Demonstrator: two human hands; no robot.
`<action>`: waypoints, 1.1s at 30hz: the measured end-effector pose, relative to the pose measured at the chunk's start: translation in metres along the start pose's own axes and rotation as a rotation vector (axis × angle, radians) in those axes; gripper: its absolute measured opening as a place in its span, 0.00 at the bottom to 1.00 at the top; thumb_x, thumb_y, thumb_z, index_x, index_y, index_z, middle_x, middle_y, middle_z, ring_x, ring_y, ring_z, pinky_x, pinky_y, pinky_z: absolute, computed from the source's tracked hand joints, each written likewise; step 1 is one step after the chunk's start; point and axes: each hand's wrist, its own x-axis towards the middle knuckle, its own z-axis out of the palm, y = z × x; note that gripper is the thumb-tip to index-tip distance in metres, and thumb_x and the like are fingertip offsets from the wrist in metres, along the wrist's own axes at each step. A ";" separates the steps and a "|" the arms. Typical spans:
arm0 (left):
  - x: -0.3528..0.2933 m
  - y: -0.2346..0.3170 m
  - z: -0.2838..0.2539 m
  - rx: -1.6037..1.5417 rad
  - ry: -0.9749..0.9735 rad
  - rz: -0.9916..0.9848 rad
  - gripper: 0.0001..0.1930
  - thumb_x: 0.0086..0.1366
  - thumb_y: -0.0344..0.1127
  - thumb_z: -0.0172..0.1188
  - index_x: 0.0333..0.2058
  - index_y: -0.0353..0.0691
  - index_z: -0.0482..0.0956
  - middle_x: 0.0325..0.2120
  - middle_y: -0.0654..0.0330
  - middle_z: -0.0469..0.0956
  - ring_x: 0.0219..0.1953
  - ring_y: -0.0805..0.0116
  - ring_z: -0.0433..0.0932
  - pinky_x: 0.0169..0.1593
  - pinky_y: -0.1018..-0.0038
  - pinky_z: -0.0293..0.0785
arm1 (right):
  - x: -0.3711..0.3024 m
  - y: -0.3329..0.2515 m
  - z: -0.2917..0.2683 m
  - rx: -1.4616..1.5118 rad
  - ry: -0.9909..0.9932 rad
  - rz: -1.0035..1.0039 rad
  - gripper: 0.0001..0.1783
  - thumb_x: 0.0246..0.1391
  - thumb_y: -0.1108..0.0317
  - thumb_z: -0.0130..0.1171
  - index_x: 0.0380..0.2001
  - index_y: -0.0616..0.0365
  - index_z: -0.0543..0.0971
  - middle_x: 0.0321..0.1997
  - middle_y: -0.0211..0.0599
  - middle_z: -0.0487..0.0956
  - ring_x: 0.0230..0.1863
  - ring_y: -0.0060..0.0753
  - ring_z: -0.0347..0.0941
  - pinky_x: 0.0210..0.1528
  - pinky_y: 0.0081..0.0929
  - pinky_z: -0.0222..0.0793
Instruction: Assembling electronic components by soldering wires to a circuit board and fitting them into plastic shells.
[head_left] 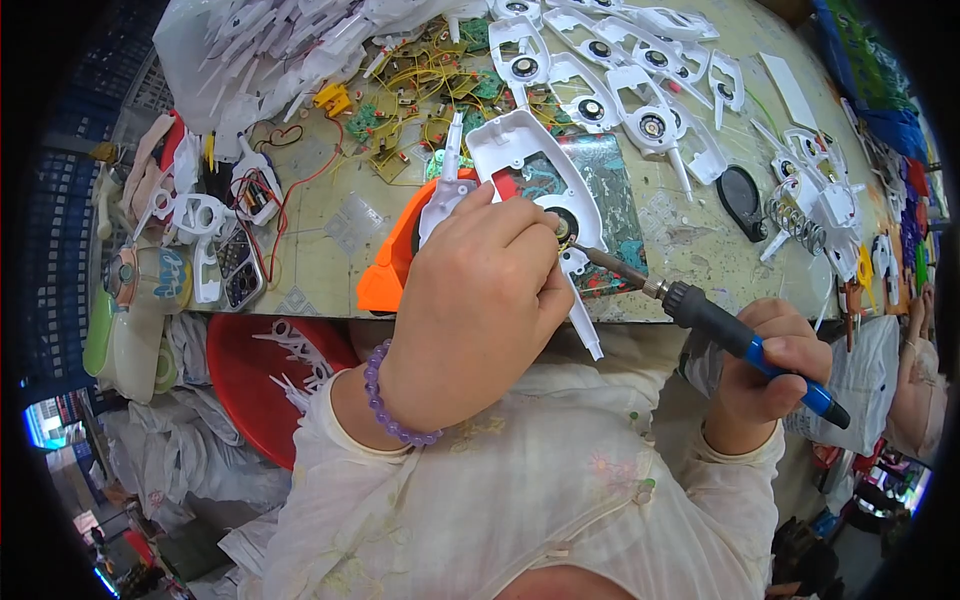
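A white plastic shell (506, 128) with a handle lies at the table's front edge, a round black speaker (574, 222) set in it. Over the shell is my left hand (470, 285), its fingers closed in a pinch beside the speaker; what they hold is too small or hidden to tell. My right hand (765, 365) grips a soldering iron (700, 312) by its black and blue handle. The iron points left, its tip at the speaker by my left fingertips. Partly behind my left hand are another white shell part (443, 205) and an orange piece (384, 275).
Several white shells with speakers (640, 120) spread over the back right. Green circuit boards with yellow wires (420, 95) pile up behind the work. A black oval part (741, 198) and a metal spring (795, 222) lie right. A red basin (235, 375) stands below the table's left edge.
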 end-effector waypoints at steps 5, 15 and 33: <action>0.000 -0.001 0.000 0.000 0.001 0.004 0.05 0.43 0.22 0.59 0.22 0.33 0.73 0.25 0.55 0.73 0.29 0.56 0.72 0.33 0.66 0.71 | 0.000 -0.002 0.001 -0.015 0.029 0.025 0.21 0.62 0.48 0.46 0.34 0.58 0.68 0.19 0.35 0.68 0.16 0.27 0.62 0.18 0.24 0.59; 0.000 -0.003 0.000 0.015 0.012 0.030 0.05 0.43 0.22 0.59 0.22 0.33 0.73 0.24 0.55 0.72 0.29 0.54 0.72 0.33 0.65 0.70 | 0.000 0.001 0.001 -0.014 0.017 0.029 0.21 0.62 0.48 0.46 0.35 0.59 0.67 0.18 0.36 0.69 0.16 0.29 0.64 0.17 0.25 0.62; 0.002 0.001 -0.002 0.028 -0.016 0.001 0.04 0.45 0.23 0.60 0.21 0.33 0.74 0.29 0.55 0.78 0.31 0.50 0.75 0.49 0.57 0.72 | 0.010 -0.030 -0.101 -0.834 1.149 -0.029 0.16 0.55 0.59 0.50 0.22 0.60 0.73 0.18 0.29 0.66 0.15 0.19 0.56 0.18 0.17 0.51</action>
